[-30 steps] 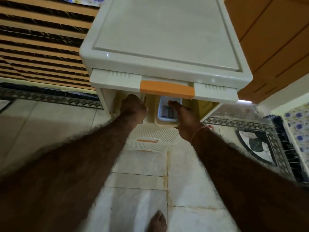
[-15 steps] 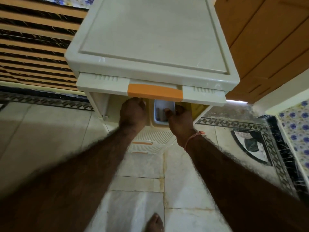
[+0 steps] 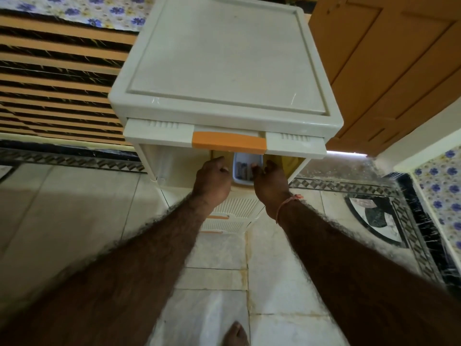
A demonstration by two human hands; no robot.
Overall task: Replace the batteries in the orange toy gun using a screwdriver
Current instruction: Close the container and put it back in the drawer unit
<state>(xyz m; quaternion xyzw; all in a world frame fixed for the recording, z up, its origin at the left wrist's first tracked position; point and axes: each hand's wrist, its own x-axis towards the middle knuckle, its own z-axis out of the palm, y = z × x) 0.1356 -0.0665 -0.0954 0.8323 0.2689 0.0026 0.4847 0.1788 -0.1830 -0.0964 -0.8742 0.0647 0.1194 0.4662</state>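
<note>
a white plastic drawer unit (image 3: 224, 68) fills the upper middle of the frame, seen from above. its top drawer (image 3: 224, 142), with an orange handle (image 3: 228, 143), sticks out a little from the front. below it a second, yellowish drawer (image 3: 289, 166) is open, and both hands reach into it just under the orange handle.

inside that open drawer sits a small white tray (image 3: 245, 168), at the centre of the frame. it holds a few dark cylindrical items lying side by side, perhaps batteries (image 3: 243, 169), though they are too small and shadowed to be sure. the rest of the drawer's contents are hidden by the hands and the drawer above.

the left hand (image 3: 212, 178) is just left of the tray, its fingers curled over; what they grip, if anything, cannot be told. the right hand (image 3: 270, 181) is at the tray's right edge, fingers bent toward it; whether they pinch the tray or something in it cannot be told. a pink thread (image 3: 287, 203) circles the right wrist.

the orange toy gun and the screwdriver are not in view.

lower drawers (image 3: 232, 213) with ribbed fronts show between the forearms. a bare foot (image 3: 235, 334) stands on the tiled floor (image 3: 74, 208) at the bottom centre.
</note>
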